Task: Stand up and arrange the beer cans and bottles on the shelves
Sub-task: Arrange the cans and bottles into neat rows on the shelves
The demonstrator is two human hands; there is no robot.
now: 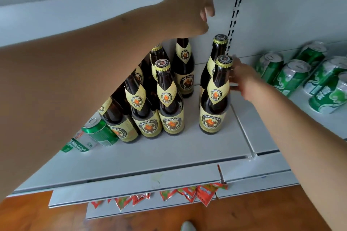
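The right hand (242,78) is reaching in from 4 o'clock and touching the neck of the front bottle (215,99), which is standing upright on the shelf (169,152) just right of center. Fingers are blurry, so I can't tell if they're actually wrapping the neck or just brushing it. The left hand (195,11) is hanging up at 12 o'clock above the back bottle (184,67), fingers loosely curled, holding nothing.

More bottles are standing in rows toward 9 o'clock, partly hidden by the left arm, with a green can (99,131) upright at the row's near end. Off at 3 o'clock a bunch of green cans (291,75) are sitting on the next shelf bay, looking tilted, though that could be lens warp.

Handling-wise: these are looking like full glass bottles, so heavy-ish, rigid, slick and breakable if knocked. The neck is the easy grab for sliding, but I'd guess wrapping lower on the shoulder is steadier. Bottles are standing close, so tipping one could domino the rest. Cans are lighter and more forgiving.
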